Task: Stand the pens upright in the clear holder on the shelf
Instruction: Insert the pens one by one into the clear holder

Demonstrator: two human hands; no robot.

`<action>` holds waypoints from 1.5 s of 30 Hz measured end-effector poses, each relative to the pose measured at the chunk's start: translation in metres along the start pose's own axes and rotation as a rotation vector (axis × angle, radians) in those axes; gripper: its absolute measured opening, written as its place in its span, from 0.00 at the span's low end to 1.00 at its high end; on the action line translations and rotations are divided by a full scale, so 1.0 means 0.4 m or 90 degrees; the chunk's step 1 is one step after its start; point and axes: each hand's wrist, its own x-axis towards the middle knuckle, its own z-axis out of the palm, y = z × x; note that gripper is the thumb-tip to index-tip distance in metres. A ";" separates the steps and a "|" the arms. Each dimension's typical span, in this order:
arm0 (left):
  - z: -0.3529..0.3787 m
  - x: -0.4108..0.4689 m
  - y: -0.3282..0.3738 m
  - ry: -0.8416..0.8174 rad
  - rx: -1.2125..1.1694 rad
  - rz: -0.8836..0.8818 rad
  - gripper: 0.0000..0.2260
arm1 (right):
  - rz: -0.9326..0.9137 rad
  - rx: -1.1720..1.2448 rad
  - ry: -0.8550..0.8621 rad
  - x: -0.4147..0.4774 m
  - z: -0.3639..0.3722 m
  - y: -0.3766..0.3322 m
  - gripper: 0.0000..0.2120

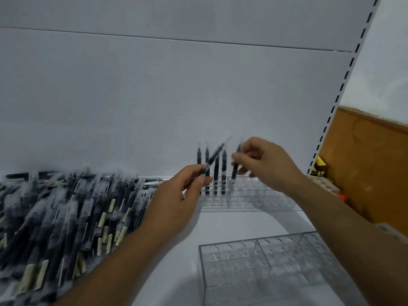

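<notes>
A clear holder (254, 195) with rows of round slots stands at the back of the white shelf. Several black pens (223, 171) stand upright in its left end. My right hand (265, 162) pinches one more black pen (235, 167), nearly upright, its lower tip at the holder's slots just right of the standing pens. My left hand (176, 202) pinches another black pen (213, 159) that slants up to the right in front of the standing ones. A big heap of loose black pens (66, 208) covers the shelf's left side.
A second clear holder (276, 268) stands near the front, below my right forearm. The white back panel (176, 96) rises behind. A slotted upright (337, 98) and a brown cardboard box (366, 164) are at the right.
</notes>
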 end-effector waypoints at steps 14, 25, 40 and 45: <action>0.000 -0.003 0.007 -0.006 0.085 0.010 0.12 | -0.089 0.090 -0.126 -0.032 0.012 -0.046 0.08; 0.005 -0.003 0.020 -0.043 0.240 0.045 0.15 | -0.075 0.179 -0.120 -0.026 0.017 -0.042 0.05; 0.013 -0.004 -0.009 -0.121 0.373 0.136 0.20 | -0.097 -0.037 0.215 0.010 -0.019 0.007 0.07; 0.015 -0.007 -0.004 -0.094 0.398 0.157 0.20 | -0.085 -0.069 0.218 0.010 -0.022 0.008 0.07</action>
